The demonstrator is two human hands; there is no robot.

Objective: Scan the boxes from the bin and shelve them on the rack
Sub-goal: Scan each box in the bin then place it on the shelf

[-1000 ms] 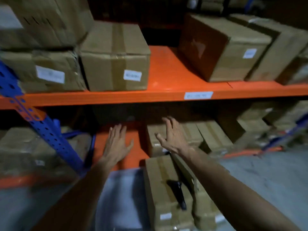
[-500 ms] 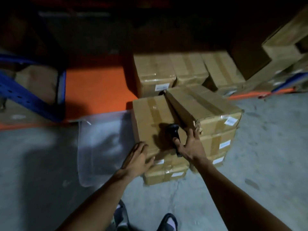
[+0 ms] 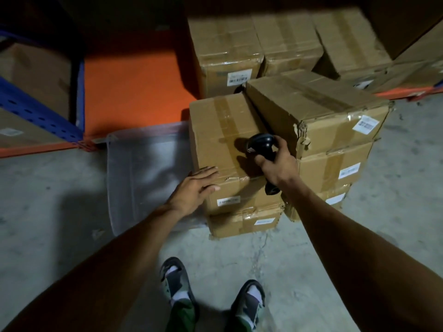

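Two hands are seen at the nearer stack of cardboard boxes on the concrete floor. The top box (image 3: 220,137) of that stack lies directly ahead of the person, its taped long axis running away toward the rack, and its barcode label (image 3: 228,201) is carried on the near face, below the top edge. The left hand (image 3: 194,188) is laid flat at the box's near left corner, fingers straight and together, nothing being gripped. The right hand (image 3: 275,164) is wrapped around the handle of a black scanner (image 3: 262,146), whose head is held just above the box top and is pointed away from the label. The right hand is thus judged the one on which the coming move turns: the scanner would need to be brought down and turned toward the near face before a read is possible. A second box (image 3: 314,109) is rested at a tilt against the right side of the first. The orange shelf (image 3: 134,92) of the rack lies to the front left, beyond a translucent bin (image 3: 146,168) beside the stack.
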